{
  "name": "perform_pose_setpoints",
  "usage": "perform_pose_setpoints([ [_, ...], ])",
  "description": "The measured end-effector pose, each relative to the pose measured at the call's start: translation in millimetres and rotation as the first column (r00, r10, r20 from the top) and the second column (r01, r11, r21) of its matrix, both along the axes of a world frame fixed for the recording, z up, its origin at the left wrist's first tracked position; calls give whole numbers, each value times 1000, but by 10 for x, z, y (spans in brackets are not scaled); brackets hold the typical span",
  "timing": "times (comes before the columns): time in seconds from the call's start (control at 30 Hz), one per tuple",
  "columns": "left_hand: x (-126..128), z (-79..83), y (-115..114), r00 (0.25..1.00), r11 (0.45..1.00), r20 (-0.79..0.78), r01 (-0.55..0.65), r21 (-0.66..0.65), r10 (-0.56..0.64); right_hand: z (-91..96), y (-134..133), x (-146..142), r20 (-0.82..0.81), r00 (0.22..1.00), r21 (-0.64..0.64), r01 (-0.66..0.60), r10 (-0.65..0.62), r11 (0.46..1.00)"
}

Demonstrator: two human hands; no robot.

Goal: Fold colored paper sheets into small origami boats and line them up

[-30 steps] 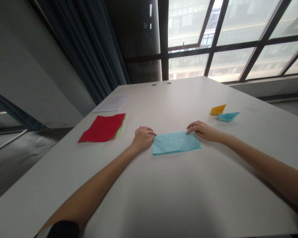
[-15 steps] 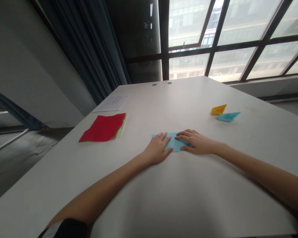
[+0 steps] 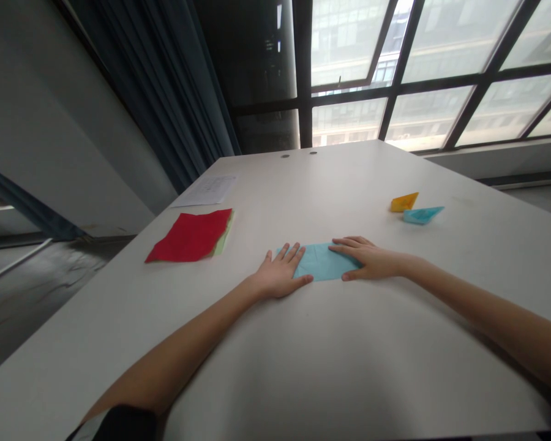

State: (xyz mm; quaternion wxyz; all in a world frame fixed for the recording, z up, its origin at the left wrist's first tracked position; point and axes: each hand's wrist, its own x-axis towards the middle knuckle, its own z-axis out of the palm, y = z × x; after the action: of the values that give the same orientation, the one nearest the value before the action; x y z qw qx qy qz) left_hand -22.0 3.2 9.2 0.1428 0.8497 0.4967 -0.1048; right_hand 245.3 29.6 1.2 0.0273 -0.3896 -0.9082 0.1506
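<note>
A light blue sheet of folded paper (image 3: 325, 262) lies flat on the white table in front of me, with faint crease lines on it. My left hand (image 3: 282, 272) rests on its left end, fingers spread and thumb along the near edge. On the right end lies my right hand (image 3: 363, 257), palm down with the fingers stretched out and the thumb apart. Both hands cover the ends of the paper, so its outer edges are partly hidden.
To the right, a yellow folded paper boat (image 3: 404, 202) stands beside a light blue paper boat (image 3: 423, 215). Red paper (image 3: 190, 236) tops a stack of coloured sheets on the left. Behind it lies a printed white sheet (image 3: 205, 190). The white table (image 3: 303, 196) reaches toward the windows.
My hands have moved apart, the left one to the left and the right one slightly to the right. More of the blue paper's middle shows between them.
</note>
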Motion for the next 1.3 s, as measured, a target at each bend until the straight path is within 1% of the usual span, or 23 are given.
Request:
perform_pose_setpoints([
  [0.13, -57, 37, 20, 1000, 999, -8, -8, -40, 8, 29, 43, 103, 83, 996, -53, 29, -24, 998],
  [0.37, -67, 24, 28, 1000, 999, -8, -6, -40, 6, 84, 57, 177, 210, 970, -155, 153, -119, 976],
  [0.53, -143, 114, 68, 998, 997, -66, -24, -72, 20, 133, 36, 230, 240, 959, -170, 196, -152, 966],
  [0.7, -256, 209, 130, 988, 992, -148, -54, -114, 37, 92, 45, 304, 214, 966, -159, 182, -146, 970],
  [0.9, -299, 233, 156, 989, 991, -147, -42, -130, 22, 40, 85, 367, 125, 986, -110, 121, -107, 987],
  [1.07, -295, 227, 161, 989, 990, -146, -43, -133, 23, 100, 109, 385, 54, 998, -77, 29, -25, 997],
  [1.2, -303, 228, 170, 989, 989, -147, -36, -140, 15, 159, 115, 368, -34, 999, -91, -32, 29, 995],
  [1.3, -314, 224, 180, 989, 989, -146, -32, -146, 11, 189, 120, 367, -104, 994, -98, -55, 44, 994],
])
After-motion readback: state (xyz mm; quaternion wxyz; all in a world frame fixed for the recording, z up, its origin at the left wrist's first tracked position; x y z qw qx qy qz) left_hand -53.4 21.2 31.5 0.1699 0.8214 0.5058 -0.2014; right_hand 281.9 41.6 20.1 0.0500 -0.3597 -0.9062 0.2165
